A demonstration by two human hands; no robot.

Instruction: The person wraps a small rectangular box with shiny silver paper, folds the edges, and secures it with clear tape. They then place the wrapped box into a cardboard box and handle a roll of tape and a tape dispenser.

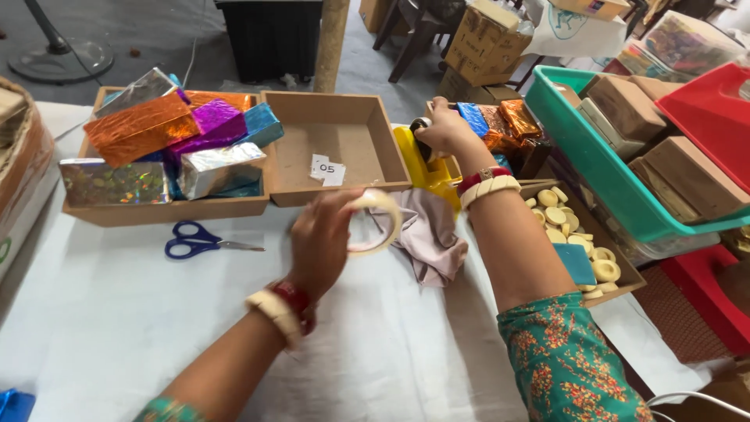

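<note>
Presently the left hand point(319, 242) grips a tape roll point(373, 223) clear before the empty cardboard tray point(332, 101), while the right hand point(444, 129), beside that tray, clasps the yellow tape dispenser point(422, 164), steadying it

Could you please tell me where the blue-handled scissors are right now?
In the head view, the scissors lie on the white table cover at left, just in front of the box of foil-wrapped blocks and left of the left hand.
</note>
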